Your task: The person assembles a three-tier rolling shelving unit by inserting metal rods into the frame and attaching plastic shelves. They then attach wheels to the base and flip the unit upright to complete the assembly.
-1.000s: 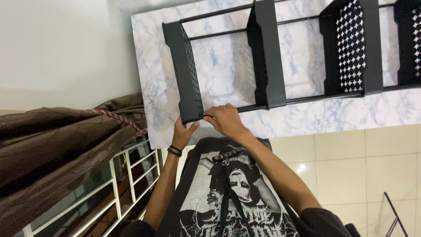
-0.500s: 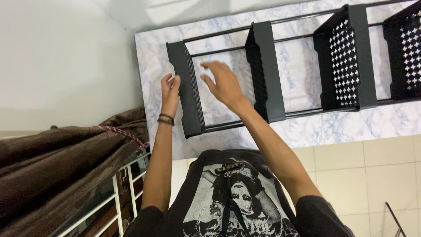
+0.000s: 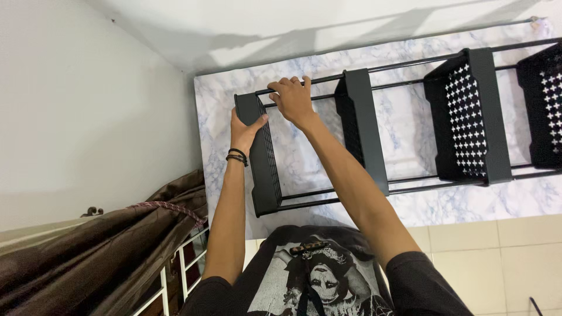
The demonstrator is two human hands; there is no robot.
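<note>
Black metal rack (image 3: 374, 117), lying against a marble-patterned wall (image 3: 410, 134), is gripped at its end tray (image 3: 260, 155) by the left hand (image 3: 244, 130) and at its top rail (image 3: 328, 78) by the right hand (image 3: 293, 99), a brown curtain (image 3: 99, 251) hanging nearby.

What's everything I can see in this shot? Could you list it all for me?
Shelf rack: one, black, four perforated trays on thin rods, against the marble wall.
Marble-pattern wall panel: one, white and grey, behind the rack.
Plain wall: white, left.
Curtain: one, brown, lower left, tied with a cord.
Window grille: white, beside the curtain.
Floor tiles: cream, lower right.
T-shirt: one, black, pale print.
Wristbands: black, left wrist.
Left hand: on the end tray.
Right hand: gripping the upper rod.
</note>
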